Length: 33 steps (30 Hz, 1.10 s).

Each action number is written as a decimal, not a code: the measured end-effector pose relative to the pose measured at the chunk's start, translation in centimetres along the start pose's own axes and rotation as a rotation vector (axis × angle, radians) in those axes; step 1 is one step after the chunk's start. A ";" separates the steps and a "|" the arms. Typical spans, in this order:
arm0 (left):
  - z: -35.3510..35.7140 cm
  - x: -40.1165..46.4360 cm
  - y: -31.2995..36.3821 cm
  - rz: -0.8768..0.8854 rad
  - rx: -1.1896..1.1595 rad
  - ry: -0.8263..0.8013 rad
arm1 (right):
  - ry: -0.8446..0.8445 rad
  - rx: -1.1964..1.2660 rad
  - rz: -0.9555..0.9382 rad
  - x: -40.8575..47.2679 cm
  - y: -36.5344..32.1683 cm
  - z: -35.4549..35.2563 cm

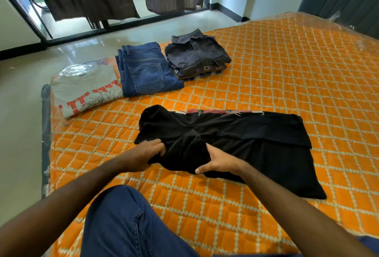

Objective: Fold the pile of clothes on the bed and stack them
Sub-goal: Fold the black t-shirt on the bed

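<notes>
Left hand (143, 155) and right hand (220, 163), both ours, grip bunched sleeve of black cotton T-shirt (256, 143), spread on orange quilted bed (287, 68). Beyond: folded grey printed T-shirt (82, 90), folded blue jeans (145, 72), stack of folded dark shirts (196, 55).

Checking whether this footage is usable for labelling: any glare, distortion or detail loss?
Head view: daylight glares off the glossy floor and the bed's plastic wrap; wide-angle distortion bends the window frame; the black shirt reads nearly featureless, folds hard to see; left hand and right hand are sharp.
</notes>
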<state>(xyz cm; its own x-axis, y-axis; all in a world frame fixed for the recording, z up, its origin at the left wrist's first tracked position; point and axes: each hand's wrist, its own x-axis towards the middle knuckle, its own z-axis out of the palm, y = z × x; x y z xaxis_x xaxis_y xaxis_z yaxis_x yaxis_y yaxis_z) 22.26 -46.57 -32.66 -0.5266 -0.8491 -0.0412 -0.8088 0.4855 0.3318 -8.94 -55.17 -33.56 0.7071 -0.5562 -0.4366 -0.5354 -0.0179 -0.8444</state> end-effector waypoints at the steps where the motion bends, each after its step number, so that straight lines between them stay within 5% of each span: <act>1: -0.7 0.1 -0.5 0.007 0.155 0.012 | 0.005 -0.037 0.004 -0.1 0.5 0.2; 4: -2.4 -1.1 -2.1 -0.027 0.375 -0.049 | 0.036 -0.104 0.021 -0.8 1.0 0.4; 6: -2.5 -2.3 -2.4 -0.110 0.419 -0.230 | 0.072 -0.094 0.032 -1.0 0.8 0.6; 9: -2.4 -2.8 -2.1 -0.279 0.117 -0.508 | 0.057 0.040 -0.018 -1.3 0.0 0.8; 13: -5.5 0.2 -1.2 -0.427 -0.279 -0.432 | -0.205 0.012 -0.089 -3.2 -1.3 0.0; 17: -4.9 3.8 2.5 -0.082 0.107 -0.059 | -0.091 -0.339 -0.107 -6.8 1.8 -1.4; 23: 1.1 10.1 12.5 0.410 0.672 -0.478 | 0.278 -1.066 0.037 -14.6 10.9 -3.9; 27: 1.8 11.3 15.7 0.118 0.802 -0.591 | 0.461 -1.280 0.060 -15.4 13.3 -5.9; 33: 0.0 7.3 14.9 -0.277 0.705 -0.763 | 0.293 -1.259 0.064 -17.1 14.9 -11.3</act>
<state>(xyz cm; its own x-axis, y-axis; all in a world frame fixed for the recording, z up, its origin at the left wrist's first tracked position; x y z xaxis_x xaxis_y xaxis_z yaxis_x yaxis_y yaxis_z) 6.41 -45.55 -27.99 -0.1285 -0.7124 -0.6899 -0.7655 0.5136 -0.3876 -34.26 -55.33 -35.13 0.6230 -0.7426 -0.2457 -0.7416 -0.6607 0.1166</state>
